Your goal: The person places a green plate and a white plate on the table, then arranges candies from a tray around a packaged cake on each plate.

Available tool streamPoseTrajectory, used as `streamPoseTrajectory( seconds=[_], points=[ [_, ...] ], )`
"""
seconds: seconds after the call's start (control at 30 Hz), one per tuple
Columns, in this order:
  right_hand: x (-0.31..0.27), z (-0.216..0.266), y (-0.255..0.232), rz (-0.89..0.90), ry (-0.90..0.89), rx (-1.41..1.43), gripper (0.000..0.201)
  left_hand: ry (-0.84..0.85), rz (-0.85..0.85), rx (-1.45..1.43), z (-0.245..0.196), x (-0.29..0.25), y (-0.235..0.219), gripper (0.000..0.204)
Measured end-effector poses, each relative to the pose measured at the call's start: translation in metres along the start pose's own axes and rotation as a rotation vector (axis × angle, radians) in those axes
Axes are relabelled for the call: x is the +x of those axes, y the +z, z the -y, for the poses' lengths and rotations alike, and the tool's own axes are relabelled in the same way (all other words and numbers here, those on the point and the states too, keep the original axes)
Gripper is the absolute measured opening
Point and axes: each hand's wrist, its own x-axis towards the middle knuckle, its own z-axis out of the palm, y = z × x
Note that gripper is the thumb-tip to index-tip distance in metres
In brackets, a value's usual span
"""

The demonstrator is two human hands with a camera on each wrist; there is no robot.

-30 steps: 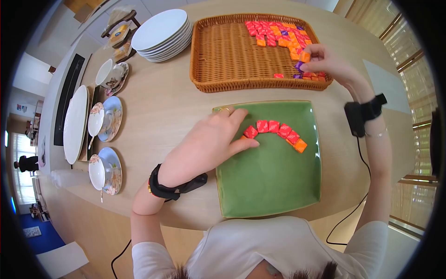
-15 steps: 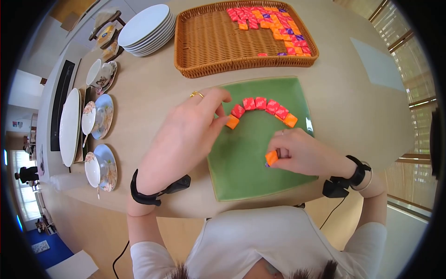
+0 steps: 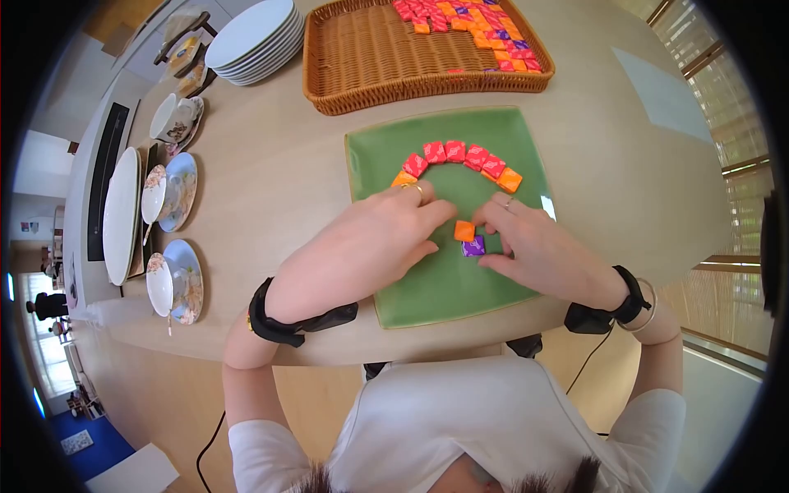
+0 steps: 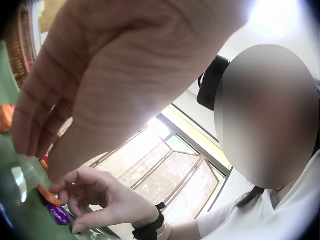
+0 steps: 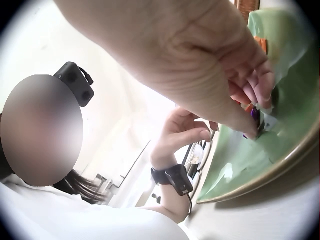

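Observation:
On a green square plate (image 3: 411, 300), red wrapped candies (image 3: 454, 151) form an arch, with an orange candy (image 3: 509, 180) at its right end. Another orange piece at the left end is partly hidden by my left hand (image 3: 374, 238). That hand is over the plate's left part, thumb and index finger apart with nothing between them. Inside the arch, a loose orange candy (image 3: 464, 231) lies against a purple candy (image 3: 473, 246). Beside this pair is my right hand (image 3: 546, 251), fingertips at the orange one and thumb by the purple one, loosely bent and spread.
Behind the plate stands a wicker basket (image 3: 370, 97) with many wrapped candies in its right part. A stack of white plates (image 3: 255, 37) is left of it. Cups on saucers (image 3: 182, 193) and a white oval dish (image 3: 123, 218) line the table's left side.
My right hand has brought an orange and a purple candy from the basket to the plate and loosened around them. My left hand has shifted from the arch's left end toward the plate's middle.

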Motion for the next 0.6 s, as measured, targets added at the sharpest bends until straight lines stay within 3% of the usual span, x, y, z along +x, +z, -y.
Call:
streamPoseTrajectory(
  seconds=[0.17,0.23,0.6],
  points=[
    [-0.007,-0.001,0.003,-0.024,-0.009,0.000,0.028,0.068,0.116,0.025,0.003,0.015,0.009,0.038],
    [-0.009,0.004,0.000,0.044,0.066,0.052,0.024,0.082,0.187,0.029,0.004,0.019,0.010,0.038],
    [0.007,-0.001,-0.013,0.046,-0.028,-0.031,0.017,0.004,0.169,-0.018,0.013,0.018,0.013,0.038]
  ],
)
